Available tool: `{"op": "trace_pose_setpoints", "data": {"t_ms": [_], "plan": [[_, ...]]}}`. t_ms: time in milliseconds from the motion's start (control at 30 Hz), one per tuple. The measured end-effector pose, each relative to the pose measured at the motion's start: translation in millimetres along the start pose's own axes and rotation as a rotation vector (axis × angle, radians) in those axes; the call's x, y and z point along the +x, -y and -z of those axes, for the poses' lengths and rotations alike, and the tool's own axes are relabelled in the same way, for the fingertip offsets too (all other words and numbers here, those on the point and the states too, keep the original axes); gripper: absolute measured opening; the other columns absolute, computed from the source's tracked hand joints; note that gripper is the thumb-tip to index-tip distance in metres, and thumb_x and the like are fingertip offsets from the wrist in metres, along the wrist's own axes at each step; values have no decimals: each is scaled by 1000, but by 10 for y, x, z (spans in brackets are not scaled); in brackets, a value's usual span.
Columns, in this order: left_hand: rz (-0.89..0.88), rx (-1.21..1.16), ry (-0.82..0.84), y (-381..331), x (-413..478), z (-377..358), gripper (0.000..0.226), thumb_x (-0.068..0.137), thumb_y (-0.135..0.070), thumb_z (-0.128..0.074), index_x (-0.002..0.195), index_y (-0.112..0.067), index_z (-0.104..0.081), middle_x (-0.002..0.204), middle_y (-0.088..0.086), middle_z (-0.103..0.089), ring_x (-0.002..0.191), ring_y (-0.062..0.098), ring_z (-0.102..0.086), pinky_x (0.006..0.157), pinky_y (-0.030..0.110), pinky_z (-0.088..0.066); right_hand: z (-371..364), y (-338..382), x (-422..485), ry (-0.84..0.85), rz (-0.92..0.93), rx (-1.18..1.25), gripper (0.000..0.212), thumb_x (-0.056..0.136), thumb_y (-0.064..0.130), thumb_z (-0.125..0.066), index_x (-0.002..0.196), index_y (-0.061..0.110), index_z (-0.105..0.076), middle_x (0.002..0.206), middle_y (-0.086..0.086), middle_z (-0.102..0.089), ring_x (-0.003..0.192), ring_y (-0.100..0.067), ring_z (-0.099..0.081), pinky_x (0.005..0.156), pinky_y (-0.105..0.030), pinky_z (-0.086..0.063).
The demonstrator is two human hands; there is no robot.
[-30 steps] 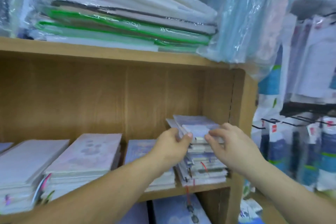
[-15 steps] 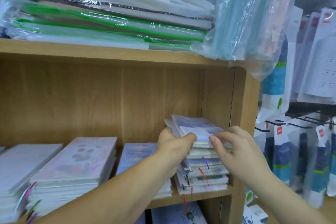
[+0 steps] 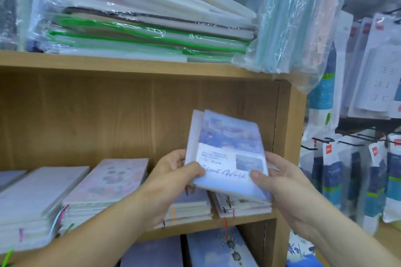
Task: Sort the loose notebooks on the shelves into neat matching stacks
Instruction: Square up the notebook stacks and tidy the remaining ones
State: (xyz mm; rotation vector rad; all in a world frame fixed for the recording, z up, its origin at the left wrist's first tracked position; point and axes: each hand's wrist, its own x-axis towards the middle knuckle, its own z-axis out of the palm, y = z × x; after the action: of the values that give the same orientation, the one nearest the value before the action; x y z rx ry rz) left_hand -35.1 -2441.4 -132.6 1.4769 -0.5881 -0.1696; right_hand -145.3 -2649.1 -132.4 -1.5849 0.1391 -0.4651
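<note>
A small bundle of pale blue notebooks point(image 3: 227, 149), the front one with a cloudy cover and handwritten lettering, is held tilted up in front of the shelf's right end. My left hand point(image 3: 173, 178) grips its left edge with the thumb on the cover. My right hand point(image 3: 280, 182) grips its right edge, thumb on the front. Under the bundle a low stack of small notebooks point(image 3: 243, 206) lies on the wooden shelf point(image 3: 195, 226). Stacks of a pink floral kind point(image 3: 104, 184) and a pale lilac kind point(image 3: 32, 197) lie further left.
Plastic-wrapped green and white folders point(image 3: 141, 28) fill the upper shelf, and a blue plastic-wrapped bundle point(image 3: 288, 17) overhangs its right end. The shelf's side panel point(image 3: 290, 125) stands right of the bundle. Packaged goods point(image 3: 358, 180) hang on hooks further right. Blue notebooks point(image 3: 217, 251) lie below.
Both hands have lifted the top notebooks off the right-hand stack and tilted them up towards me. The stack left on the shelf is much lower.
</note>
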Motion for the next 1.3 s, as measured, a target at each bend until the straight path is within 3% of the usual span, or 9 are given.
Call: {"op": "trace_pose_setpoints", "data": {"t_ms": [200,400,567,700,867,1000,1100,1200,1300], "plan": [[-123,323,-149,-53,-159,683,31,88,-14,-80,113,-17,-62,101,0,-77,94,16,-75,84,36,-61,-734,-35,243,-18,237,-224,62,88,-9,-67,117,44,-53,111,13,-72,98,2,-69,85,-33,-59],[-128,663,-279,217,2,1079,27,88,-35,-75,107,-32,-57,101,-13,-72,95,11,-70,87,43,-58,-1201,-291,598,-80,288,-374,54,88,2,-64,113,45,-44,114,12,-67,108,-15,-65,97,-49,-52],[-151,807,-195,457,34,1039,33,96,-37,-61,124,-32,-47,109,-8,-71,100,18,-68,86,43,-56,-1217,-517,625,-66,270,-474,54,93,-1,-57,133,29,-36,125,5,-62,116,-17,-59,92,-29,-43],[-217,1172,-180,540,37,1016,42,105,-41,-41,144,-26,-41,126,-2,-64,126,24,-46,113,46,-34,-1207,-699,601,-34,211,-565,52,98,3,-55,142,18,-31,127,3,-51,115,-12,-49,91,-22,-36],[-132,1347,-188,615,72,987,63,109,-40,-28,160,-8,-12,142,5,-54,137,25,-31,122,43,-16,-1242,-834,680,-50,197,-617,34,100,6,-51,127,21,-36,120,0,-55,111,-20,-54,82,-25,-37],[-52,1402,-119,591,37,932,75,105,-29,-38,159,1,5,151,8,-43,142,25,-29,126,46,-10,-1247,-929,687,-71,196,-660,27,98,4,-51,116,19,-38,114,-3,-57,106,-23,-55,74,-27,-35],[-45,1406,-130,549,44,900,78,103,-22,-43,158,1,7,139,7,-53,135,23,-38,126,44,-10,-1254,-926,690,-73,185,-620,28,98,2,-50,118,20,-40,113,-1,-59,104,-23,-56,72,-28,-34],[-103,1236,-138,439,26,910,70,105,-23,-43,160,-7,-2,120,9,-59,120,27,-45,117,42,-28,-1269,-828,641,-89,215,-539,33,98,0,-49,119,26,-46,116,4,-61,111,-21,-56,80,-28,-37],[-246,993,-153,318,4,994,48,104,-28,-42,150,-25,-28,101,5,-65,98,28,-57,93,46,-48,-1267,-571,539,-116,314,-513,37,99,5,-48,116,38,-51,113,19,-62,107,-9,-56,84,-27,-41]]}}
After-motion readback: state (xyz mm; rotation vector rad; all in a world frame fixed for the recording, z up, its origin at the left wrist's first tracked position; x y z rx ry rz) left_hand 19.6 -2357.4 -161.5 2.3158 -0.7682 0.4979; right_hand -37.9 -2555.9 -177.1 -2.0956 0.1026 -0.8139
